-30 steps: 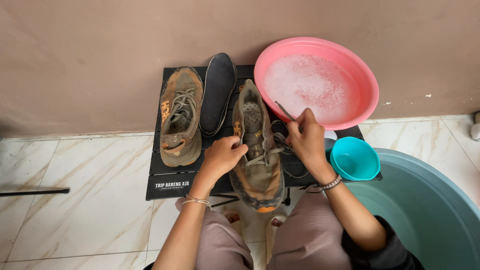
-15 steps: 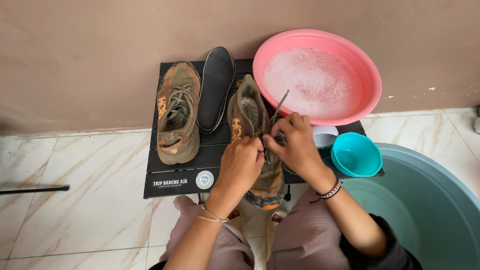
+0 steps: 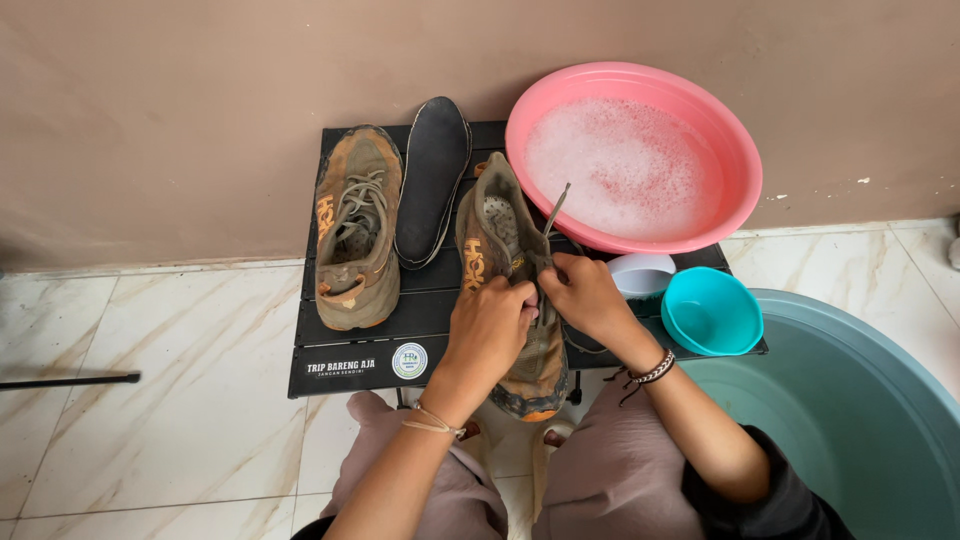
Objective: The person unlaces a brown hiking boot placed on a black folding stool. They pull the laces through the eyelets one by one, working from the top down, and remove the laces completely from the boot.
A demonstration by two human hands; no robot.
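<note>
Shoe [image 3: 510, 290], muddy brown, lies on the low black table [image 3: 340, 340], gripped by the left hand [image 3: 490, 325]. Right hand [image 3: 585, 295] pinches its lace [image 3: 553, 215]. Second shoe [image 3: 355, 235], insole [image 3: 432, 180] and pink soapy basin [image 3: 735, 170] sit beside.

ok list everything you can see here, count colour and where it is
shoe in hand: 1, muddy brown-orange, on table centre, lace pulled up
second shoe: 1, muddy brown-orange, table left
insole: 1, black, between the shoes
pink basin: 1, foamy water, table right
teal bowl: 1, table's right edge
white cup: 1, beside teal bowl
folding table: 1, black, by wall
large tub: 1, grey-green, floor right
left hand: on the shoe
right hand: pinching the lace
</note>
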